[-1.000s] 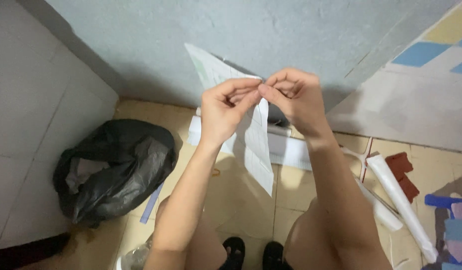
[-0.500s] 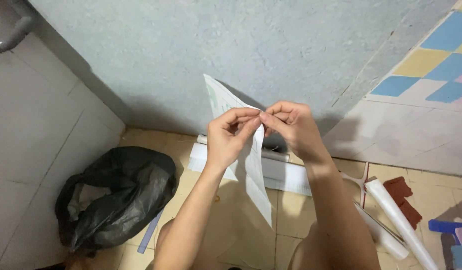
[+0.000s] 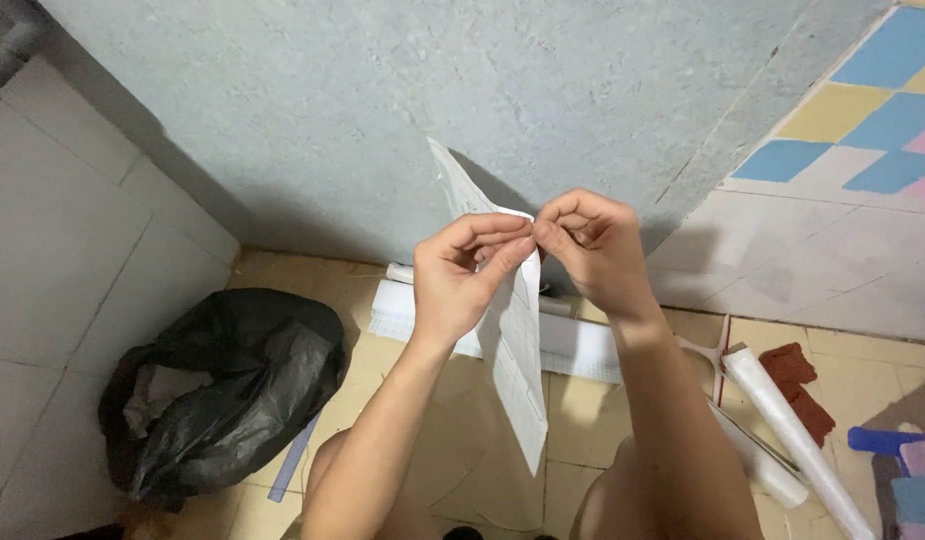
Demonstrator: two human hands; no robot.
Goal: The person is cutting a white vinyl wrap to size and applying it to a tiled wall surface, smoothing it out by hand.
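I hold a white sheet (image 3: 518,350) with a faint grid on it upright in front of me, edge-on. My left hand (image 3: 463,275) and my right hand (image 3: 593,245) both pinch its top edge, fingertips meeting at the middle. One corner of the sheet rises above my hands against the grey wall; the rest hangs down between my forearms to a point above my knees.
A crumpled black plastic bag (image 3: 223,390) lies on the tan floor tiles at left. A flat white roll (image 3: 583,345) lies along the wall base. Two white rolled tubes (image 3: 798,440), a dark red cloth (image 3: 798,385) and blue pieces (image 3: 898,465) lie at right.
The view has tilted up and the wall fills more of it. My hands keep the same pinch on the sheet's top edge, now lower in view.
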